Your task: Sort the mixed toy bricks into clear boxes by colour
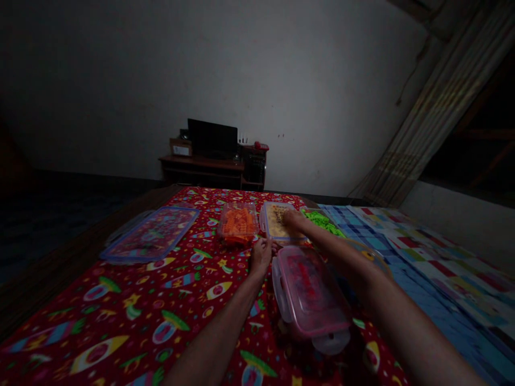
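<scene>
My left hand (262, 254) is just in front of a shallow container (276, 236) with a blue rim. Its fingers are curled together near that container's front corner; what they hold, if anything, is too dark to make out. Over the right part of the same container reaches my right hand (294, 220), fingers bunched and pointing down. A tan surface with small dark pieces (278, 213) shows beside those fingertips. To the left stands a clear container of orange plastic pieces (238, 222). Bright green pieces (322, 221) lie right of my right hand, partly behind the forearm.
A pink-lidded container (309, 292) stands close in front, between my forearms. A flat blue-rimmed lid (153, 233) lies on the left of the red patterned cloth (181, 311). A yellowish clear lid (368, 254) shows behind my right forearm. A desk with a monitor (212, 138) stands at the wall.
</scene>
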`<act>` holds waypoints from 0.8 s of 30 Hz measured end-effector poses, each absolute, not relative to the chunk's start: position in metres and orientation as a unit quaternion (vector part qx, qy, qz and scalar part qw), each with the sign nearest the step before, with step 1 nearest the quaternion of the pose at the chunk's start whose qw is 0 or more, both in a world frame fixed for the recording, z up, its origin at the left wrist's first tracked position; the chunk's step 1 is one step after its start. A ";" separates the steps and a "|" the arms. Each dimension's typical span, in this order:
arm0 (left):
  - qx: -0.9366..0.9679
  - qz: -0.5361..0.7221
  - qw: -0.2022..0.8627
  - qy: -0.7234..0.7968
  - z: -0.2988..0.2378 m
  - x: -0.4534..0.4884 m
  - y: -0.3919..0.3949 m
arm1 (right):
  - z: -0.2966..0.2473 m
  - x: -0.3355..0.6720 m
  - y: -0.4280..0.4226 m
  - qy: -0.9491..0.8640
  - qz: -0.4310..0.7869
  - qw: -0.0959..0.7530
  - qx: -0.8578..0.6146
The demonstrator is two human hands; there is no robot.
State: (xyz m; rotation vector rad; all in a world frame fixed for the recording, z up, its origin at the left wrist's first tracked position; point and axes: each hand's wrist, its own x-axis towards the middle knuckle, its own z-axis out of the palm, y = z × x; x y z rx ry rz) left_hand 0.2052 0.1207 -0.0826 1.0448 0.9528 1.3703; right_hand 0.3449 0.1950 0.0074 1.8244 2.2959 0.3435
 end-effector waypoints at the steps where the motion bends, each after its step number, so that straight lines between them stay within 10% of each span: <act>1: 0.442 0.579 0.555 0.403 -0.081 0.205 0.120 | 0.008 0.342 0.193 0.780 0.117 0.097 0.607; 8: 0.508 0.561 0.508 0.413 -0.076 0.202 0.111 | 0.006 0.331 0.185 0.804 0.115 0.094 0.576; 20: 0.653 0.526 0.062 0.542 0.016 0.113 0.129 | 0.000 0.332 0.168 0.795 0.100 0.038 0.597; 24: 0.584 0.512 0.183 0.603 -0.020 0.089 0.162 | -0.001 0.332 0.166 0.791 0.095 0.038 0.603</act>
